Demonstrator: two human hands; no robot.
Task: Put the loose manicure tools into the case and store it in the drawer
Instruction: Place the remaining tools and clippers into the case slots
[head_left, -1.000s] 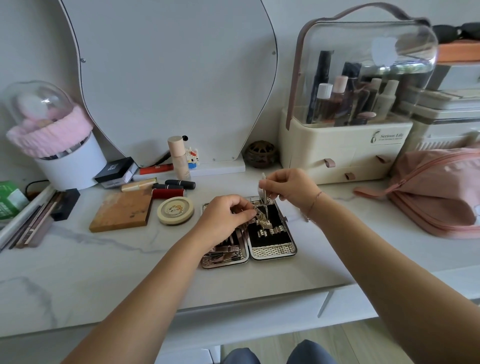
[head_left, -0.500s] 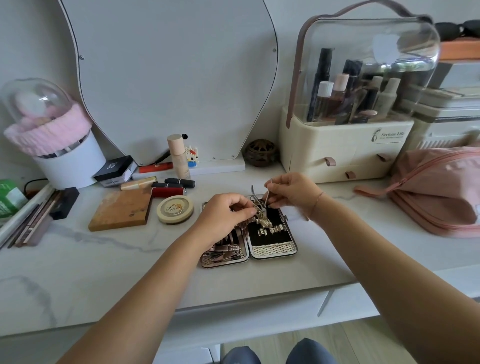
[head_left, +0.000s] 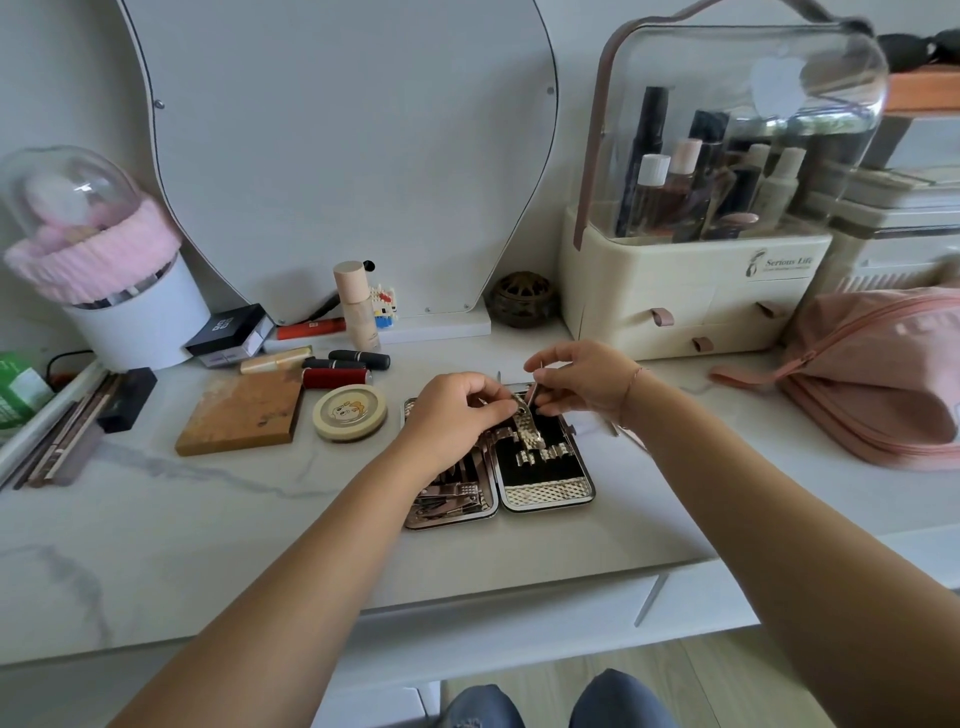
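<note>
The manicure case (head_left: 550, 493) lies open on the marble tabletop, its black right half partly bare, its left half (head_left: 449, 506) filled with metal tools. My left hand (head_left: 457, 415) hovers over the case's top left and pinches a textured nail clipper (head_left: 527, 428) that slants down into the right half. My right hand (head_left: 582, 384) holds a thin metal tool (head_left: 535, 397) just above the case's top edge. A loose slim tool (head_left: 626, 434) lies on the table right of the case, partly behind my right forearm.
A round tin (head_left: 349, 413), wooden palette (head_left: 241, 413) and lipsticks (head_left: 337, 369) lie left of the case. A cream cosmetics organiser (head_left: 691, 296) with small drawers stands behind. A pink bag (head_left: 883, 379) sits at right. The desk drawer front (head_left: 509, 618) runs below the table edge.
My right hand has lowered its thin tool from upright toward the case. The left hand stayed over the case, and the clipper it holds now slants into the right half.
</note>
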